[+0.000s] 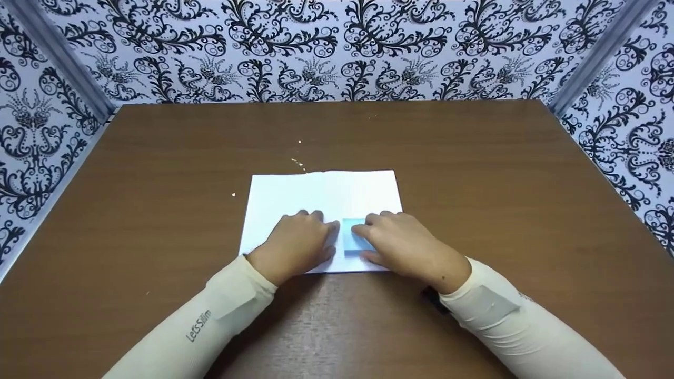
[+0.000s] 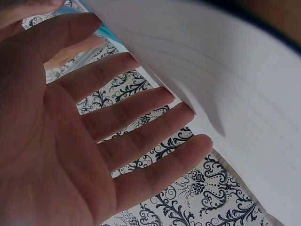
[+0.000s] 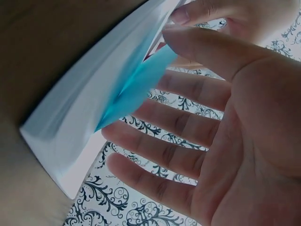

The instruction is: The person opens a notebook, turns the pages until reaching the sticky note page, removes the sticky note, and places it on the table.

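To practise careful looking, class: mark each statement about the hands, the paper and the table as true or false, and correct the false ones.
1. A white sheet of paper lies on a brown wooden table. True.
2. A small blue paper sits between the two hands. True.
3. The left hand is lifted high above the table. False: it rests on the white sheet.
4. The right hand holds a pair of scissors. False: its fingers touch the blue paper, and no scissors are visible.
5. The walls behind the table are plain grey. False: they carry a black-and-white floral pattern.
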Demonstrator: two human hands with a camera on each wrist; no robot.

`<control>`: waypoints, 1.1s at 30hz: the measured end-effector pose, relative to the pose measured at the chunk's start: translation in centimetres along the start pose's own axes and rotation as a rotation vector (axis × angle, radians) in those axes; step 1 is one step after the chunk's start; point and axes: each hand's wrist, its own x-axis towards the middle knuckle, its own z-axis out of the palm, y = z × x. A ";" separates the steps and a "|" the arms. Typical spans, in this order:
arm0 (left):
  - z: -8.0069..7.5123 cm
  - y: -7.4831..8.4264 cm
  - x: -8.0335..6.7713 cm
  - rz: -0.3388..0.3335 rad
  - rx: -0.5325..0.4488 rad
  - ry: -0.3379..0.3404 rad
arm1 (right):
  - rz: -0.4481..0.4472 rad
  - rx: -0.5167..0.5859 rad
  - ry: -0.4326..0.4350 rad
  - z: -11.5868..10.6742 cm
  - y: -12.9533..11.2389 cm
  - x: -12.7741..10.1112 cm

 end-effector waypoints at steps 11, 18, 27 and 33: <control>0.2 -0.1 -0.2 0.036 0.001 0.086 | 0.045 0.022 0.041 -0.2 0.5 0.0; 0.5 0.0 -0.2 0.065 0.054 0.111 | 0.059 0.021 0.086 -0.3 0.9 0.1; 0.4 0.1 0.0 0.037 0.052 0.054 | 0.109 0.053 0.127 -0.7 1.5 0.0; 0.4 0.1 -0.1 0.041 0.052 0.050 | 0.151 0.074 0.133 -1.1 2.0 -0.1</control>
